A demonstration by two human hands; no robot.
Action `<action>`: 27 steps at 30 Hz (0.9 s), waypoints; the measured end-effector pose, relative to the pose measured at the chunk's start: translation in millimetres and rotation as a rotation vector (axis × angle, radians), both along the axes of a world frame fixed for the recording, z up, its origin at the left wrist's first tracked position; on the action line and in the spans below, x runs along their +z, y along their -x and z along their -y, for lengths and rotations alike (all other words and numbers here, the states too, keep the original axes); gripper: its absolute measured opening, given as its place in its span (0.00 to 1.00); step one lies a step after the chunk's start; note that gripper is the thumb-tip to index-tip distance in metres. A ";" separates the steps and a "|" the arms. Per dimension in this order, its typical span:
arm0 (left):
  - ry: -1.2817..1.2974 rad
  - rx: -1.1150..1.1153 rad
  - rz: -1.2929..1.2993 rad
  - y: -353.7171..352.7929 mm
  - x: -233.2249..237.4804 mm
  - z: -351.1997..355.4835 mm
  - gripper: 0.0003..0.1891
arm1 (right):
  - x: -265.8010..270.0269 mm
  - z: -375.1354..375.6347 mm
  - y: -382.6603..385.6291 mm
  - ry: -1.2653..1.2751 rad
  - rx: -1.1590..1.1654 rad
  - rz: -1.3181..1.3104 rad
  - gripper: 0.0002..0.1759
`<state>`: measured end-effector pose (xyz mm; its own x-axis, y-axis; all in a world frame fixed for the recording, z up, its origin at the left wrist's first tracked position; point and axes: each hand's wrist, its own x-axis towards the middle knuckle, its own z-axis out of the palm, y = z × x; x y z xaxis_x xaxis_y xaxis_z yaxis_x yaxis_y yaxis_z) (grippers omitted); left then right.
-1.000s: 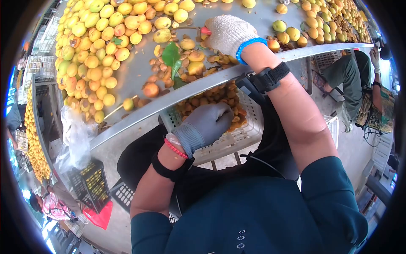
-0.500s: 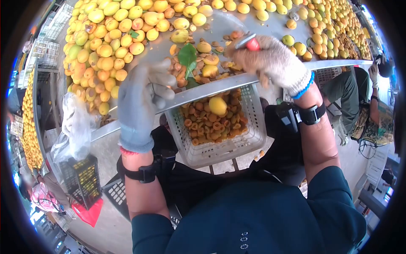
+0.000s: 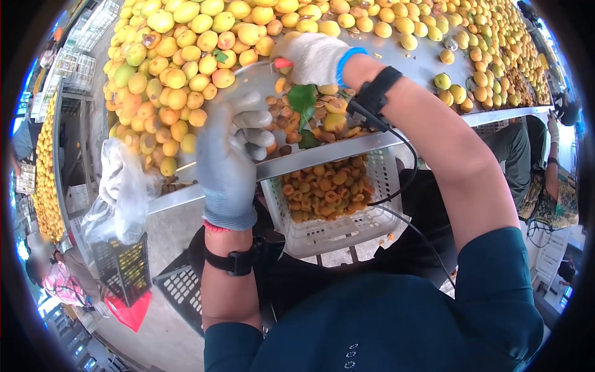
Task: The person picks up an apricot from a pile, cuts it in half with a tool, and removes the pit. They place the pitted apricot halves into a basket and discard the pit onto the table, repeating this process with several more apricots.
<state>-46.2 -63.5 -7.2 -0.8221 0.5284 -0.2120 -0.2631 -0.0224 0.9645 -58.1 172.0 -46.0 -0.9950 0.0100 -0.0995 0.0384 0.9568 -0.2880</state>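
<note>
My right hand (image 3: 313, 59), in a white knit glove with a blue cuff, is closed round a small tool with a red handle (image 3: 282, 63), over the near edge of the fruit heap. My left hand (image 3: 232, 139), in a grey-white glove, is over the metal table's near edge with its fingers curled; whether it holds anything is hidden. Yellow-orange fruits (image 3: 175, 77) are heaped beyond and left of my hands. Green leaves (image 3: 302, 102) lie on fruit pieces and pits right of my left hand. Below the table edge, a white crate (image 3: 322, 242) holds halved fruit (image 3: 325, 192).
The metal table rim (image 3: 328, 150) crosses in front of me. A clear plastic bag (image 3: 118, 192) hangs at the left above a black crate (image 3: 124, 266). A co-worker (image 3: 548, 136) sits at the right; another person (image 3: 62, 279) is at the far left.
My right hand has moved left and away from me with the tool, nearer the heap. My left hand is slightly further right. The whole yellow fruit atop the crate's halves is no longer visible.
</note>
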 end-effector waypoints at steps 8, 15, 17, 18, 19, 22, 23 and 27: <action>-0.482 -0.173 0.163 -24.9 -11.7 -9.1 0.26 | 81.9 57.5 -99.2 1.422 -0.143 0.084 0.15; -0.462 -0.228 -0.183 -33.0 10.5 5.1 0.25 | 110.9 77.2 -157.3 1.325 -0.406 -0.140 0.25; -0.396 -0.248 -0.252 -36.7 28.3 15.9 0.27 | 112.4 75.3 -173.4 1.283 -0.416 -0.105 0.24; -0.361 -0.255 -0.286 -39.4 36.2 22.0 0.28 | 119.9 82.2 -181.4 1.177 -0.447 -0.116 0.22; -0.316 -0.254 -0.379 -41.5 41.2 27.3 0.29 | 121.5 87.0 -188.6 1.174 -0.454 -0.109 0.21; -0.177 -0.228 -0.587 -52.4 55.7 44.5 0.31 | 122.2 108.5 -206.2 1.231 -0.487 -0.125 0.18; -0.150 -0.217 -0.677 -54.7 59.0 51.1 0.31 | 121.9 115.5 -210.5 1.184 -0.473 -0.120 0.18; -0.098 -0.190 -0.811 -70.4 73.3 82.7 0.33 | 120.3 145.6 -226.4 0.864 -0.332 -0.233 0.14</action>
